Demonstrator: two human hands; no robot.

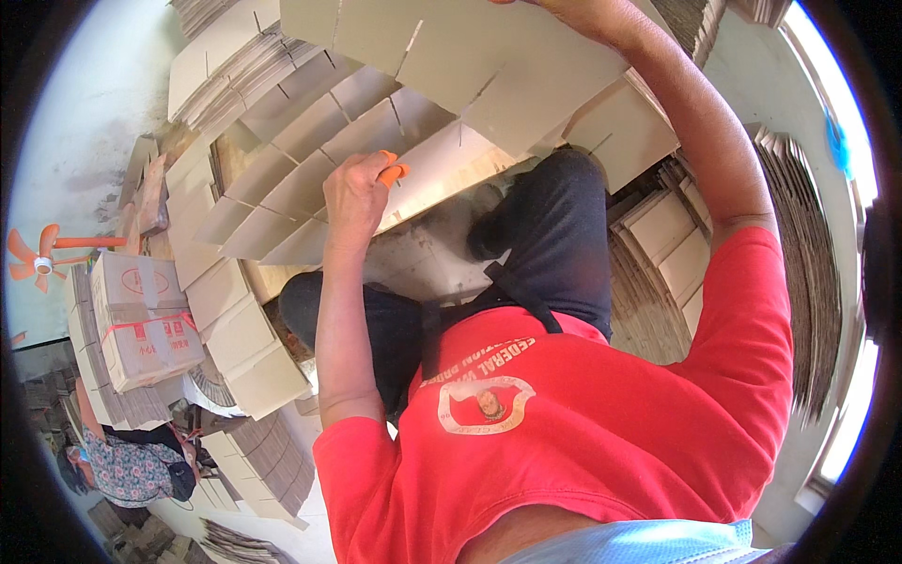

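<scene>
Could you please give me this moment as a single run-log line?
left hand: gripping orange tool on slotted cardboard | right hand: out of view, arm raised to upper sheet

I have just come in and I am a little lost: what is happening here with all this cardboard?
A person in a red shirt works on slotted cardboard sheets joined into a divider grid. The left hand grips the edge of one sheet, with something orange by its fingers. The right arm reaches up to a sheet; its hand is out of view. Stacks of cardboard pieces lie around.
</scene>
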